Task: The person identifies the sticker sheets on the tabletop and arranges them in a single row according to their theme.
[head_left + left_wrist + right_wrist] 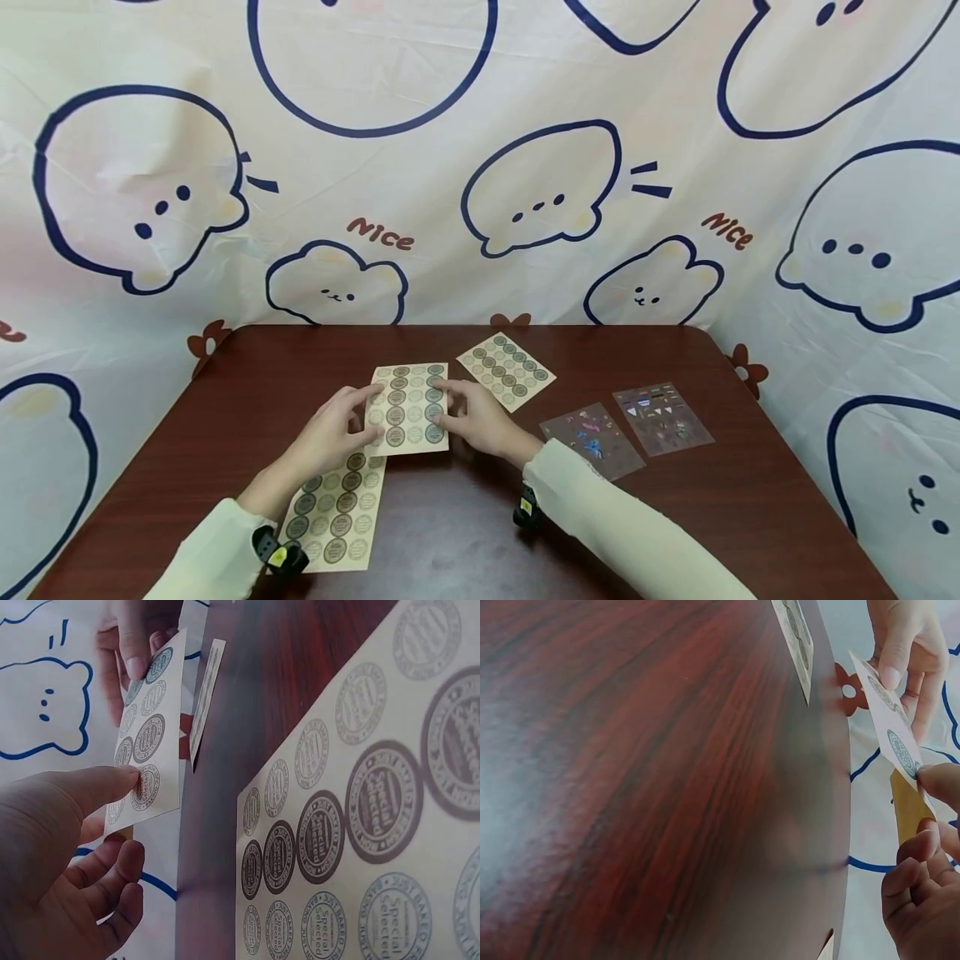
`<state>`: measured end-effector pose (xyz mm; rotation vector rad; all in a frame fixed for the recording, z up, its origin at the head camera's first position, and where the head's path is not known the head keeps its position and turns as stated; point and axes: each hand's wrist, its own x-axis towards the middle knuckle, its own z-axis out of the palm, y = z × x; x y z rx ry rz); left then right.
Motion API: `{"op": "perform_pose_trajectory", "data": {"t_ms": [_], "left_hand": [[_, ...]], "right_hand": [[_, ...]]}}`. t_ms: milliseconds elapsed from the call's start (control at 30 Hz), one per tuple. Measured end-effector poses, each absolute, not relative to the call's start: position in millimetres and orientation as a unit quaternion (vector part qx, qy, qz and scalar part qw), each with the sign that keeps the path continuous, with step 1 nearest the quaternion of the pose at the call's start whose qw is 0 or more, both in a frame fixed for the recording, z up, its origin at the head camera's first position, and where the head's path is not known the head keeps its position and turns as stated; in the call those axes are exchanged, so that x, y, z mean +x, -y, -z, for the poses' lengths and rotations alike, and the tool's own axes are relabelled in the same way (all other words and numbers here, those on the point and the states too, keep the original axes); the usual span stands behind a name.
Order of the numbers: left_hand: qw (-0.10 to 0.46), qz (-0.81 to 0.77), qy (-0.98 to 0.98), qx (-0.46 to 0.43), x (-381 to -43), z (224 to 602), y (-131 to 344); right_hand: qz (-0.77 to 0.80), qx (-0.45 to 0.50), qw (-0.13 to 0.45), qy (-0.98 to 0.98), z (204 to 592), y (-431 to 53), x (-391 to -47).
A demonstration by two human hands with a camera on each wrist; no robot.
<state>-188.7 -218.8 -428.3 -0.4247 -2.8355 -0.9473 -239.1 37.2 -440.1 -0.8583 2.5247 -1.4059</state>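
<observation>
A cream sheet of round stickers (408,408) is held up over the table between both hands. My left hand (327,429) pinches its left edge; in the left wrist view the thumb of that left hand (67,847) lies across the printed face. The right hand (483,417) grips the opposite edge, thumb on the front. Seen from the right wrist, the held sheet (889,724) stands steeply tilted, with a yellowish piece (911,806) behind it. Below the left hand, a larger sticker sheet (341,521) with brown and pale "Special Selected" circles lies on the table, partly covered by the forearm.
Another round-sticker sheet (506,371) lies toward the back of the dark red wooden table (247,392). Two clear sheets, one with colourful stickers (592,442) and one with small shapes (663,419), lie on the right. A printed cloth (442,183) hangs behind the table.
</observation>
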Motion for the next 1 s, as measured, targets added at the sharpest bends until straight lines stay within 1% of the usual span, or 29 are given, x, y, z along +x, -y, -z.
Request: {"op": "perform_pose_trajectory", "data": {"t_ms": [367, 533, 733, 1000], "left_hand": [[0.055, 0.315, 0.936, -0.144, -181.2, 422.5, 214.7], [0.058, 0.315, 0.936, -0.148, -179.8, 423.6, 212.5], [0.062, 0.306, 0.938, -0.151, -177.9, 427.7, 209.9], [0.057, 0.31, 0.938, -0.145, -172.8, 426.1, 207.6]], "right_hand": [[0.456, -0.286, 0.065, -0.84, 442.2, -45.4, -230.3], [0.449, -0.288, 0.054, -0.844, 444.9, -48.1, -229.5], [0.443, -0.284, 0.061, -0.848, 447.2, -52.0, -225.2], [0.439, -0.291, 0.049, -0.849, 448.3, -53.1, -222.6]]}}
